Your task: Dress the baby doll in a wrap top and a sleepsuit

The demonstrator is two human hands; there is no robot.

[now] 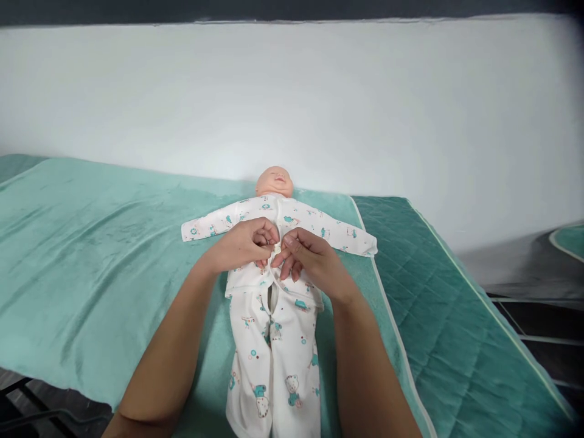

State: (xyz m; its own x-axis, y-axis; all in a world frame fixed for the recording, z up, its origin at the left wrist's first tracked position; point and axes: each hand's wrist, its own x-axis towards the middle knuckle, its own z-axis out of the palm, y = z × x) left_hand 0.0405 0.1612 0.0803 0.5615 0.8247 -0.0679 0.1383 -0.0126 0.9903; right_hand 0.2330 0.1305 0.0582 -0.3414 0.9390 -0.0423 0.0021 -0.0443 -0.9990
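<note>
A baby doll [275,181] lies on its back, dressed in a white printed jacket [314,220] with both sleeves spread wide. White printed trousers [294,359] cover its legs, with a gap at the crotch. Over the middle of the jacket front, my left hand [250,242] is closed, thumb and fingers pinching the jacket's front edge. Just to its right, my right hand [308,252] is closed too, its thumb and index finger pinching the other side of the edge. A small pale fastening shows between my fingertips. Below them the jacket hem hangs apart.
A light green blanket [114,243] lies under the doll, wrinkled on the left. A darker green quilted pad [438,292] shows on the right. The white wall [292,91] stands behind the doll's head. Dark floor and a metal frame show at the lower left.
</note>
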